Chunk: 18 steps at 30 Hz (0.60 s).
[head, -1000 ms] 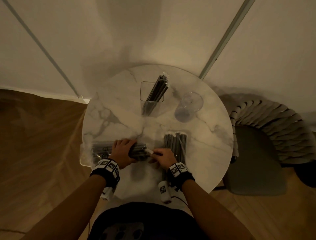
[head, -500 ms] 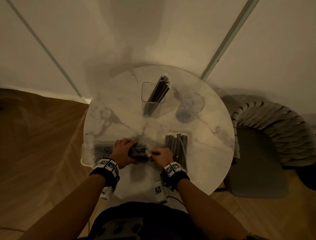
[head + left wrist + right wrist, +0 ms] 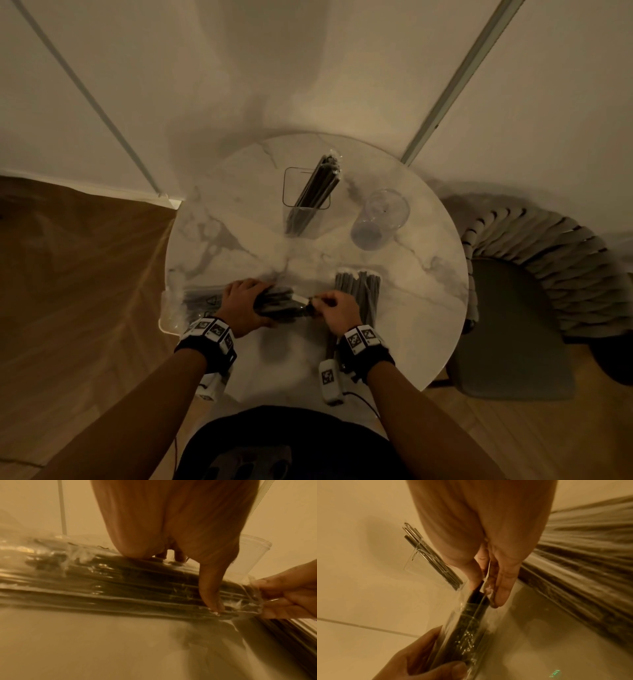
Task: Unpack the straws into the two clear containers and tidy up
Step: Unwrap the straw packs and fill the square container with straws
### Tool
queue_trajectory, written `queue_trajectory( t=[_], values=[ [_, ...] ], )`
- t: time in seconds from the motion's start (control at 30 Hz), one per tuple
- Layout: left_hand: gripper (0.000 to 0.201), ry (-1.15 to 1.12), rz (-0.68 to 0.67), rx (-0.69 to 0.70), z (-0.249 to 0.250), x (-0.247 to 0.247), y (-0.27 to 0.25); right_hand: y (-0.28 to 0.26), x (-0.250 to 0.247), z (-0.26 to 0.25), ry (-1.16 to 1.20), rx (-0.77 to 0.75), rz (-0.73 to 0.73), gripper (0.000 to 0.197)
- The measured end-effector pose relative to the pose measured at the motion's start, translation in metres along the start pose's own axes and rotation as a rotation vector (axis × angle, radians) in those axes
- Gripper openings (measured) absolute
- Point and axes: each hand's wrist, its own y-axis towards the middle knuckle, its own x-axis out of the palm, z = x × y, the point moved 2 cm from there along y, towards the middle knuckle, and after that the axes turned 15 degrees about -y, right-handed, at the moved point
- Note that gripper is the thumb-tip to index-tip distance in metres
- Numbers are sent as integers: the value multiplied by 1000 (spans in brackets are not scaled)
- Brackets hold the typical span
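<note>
The right hand (image 3: 337, 310) has been drawn slightly away from the left hand (image 3: 245, 305). The wrapper end of the straw pack (image 3: 277, 303), pinched in its fingers, is now stretched out past the dark straws.

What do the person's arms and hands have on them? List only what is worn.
Both forearms are bare, no sleeves. Each wrist carries a black band topped with white tiles printed with black square markers. A white block with the same kind of marker hangs below the right wrist, trailing a thin dark cable. The hands wear no gloves.
</note>
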Motion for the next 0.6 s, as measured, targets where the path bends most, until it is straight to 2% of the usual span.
queue_trajectory(
  t=[0.07,0.17,0.27,0.5,0.6],
  values=[
    [101,7,1,4,1,-1,-1,1,1,0,19,-1,-37,26],
    [100,47,30,18,5,-1,-2,-3,4,-5,-18,-81,-122,29],
    [102,114,33,11,13,0,-6,-5,5,-8,-30,-91,-132,32],
    [101,171,38,-36,17,4,-4,2,7,-6,36,-46,-115,12],
    [100,181,39,-37,18,3,-4,4,-1,-5,21,-36,-67,11]
  ],
)
